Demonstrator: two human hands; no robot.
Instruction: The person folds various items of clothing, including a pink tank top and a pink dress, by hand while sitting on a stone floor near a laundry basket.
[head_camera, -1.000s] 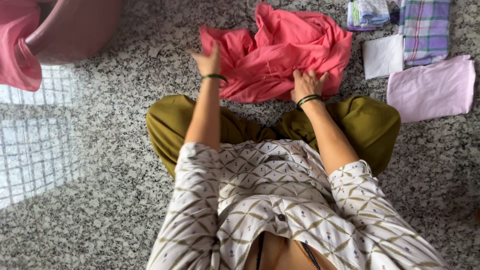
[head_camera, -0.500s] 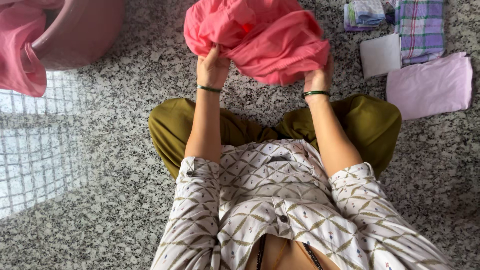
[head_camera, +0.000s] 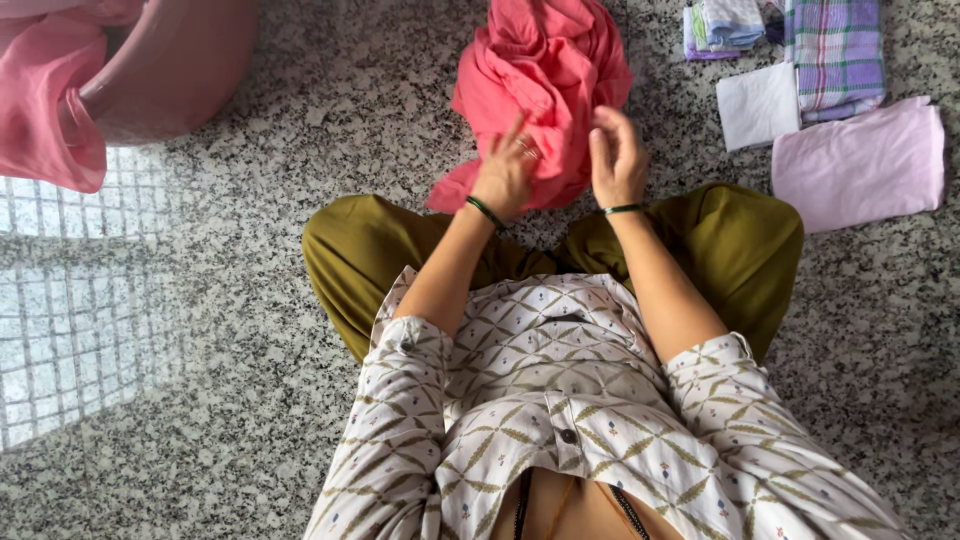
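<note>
Left hand (head_camera: 507, 172) and right hand (head_camera: 617, 158) both on the coral-pink garment (head_camera: 545, 75), fingers partly curled, pinching folds, cloth bunched above the knees instead of spread flat as a second ago. Gathered now, lifted off the speckled floor (head_camera: 250, 230). Further out, folded pink cloth (head_camera: 860, 162), checked cloth (head_camera: 835, 50), pink tub (head_camera: 170, 70).

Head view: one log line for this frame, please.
left hand: on coral-pink garment | right hand: on same garment | garment: bunched, lifted | folded cloths: on floor, right
</note>
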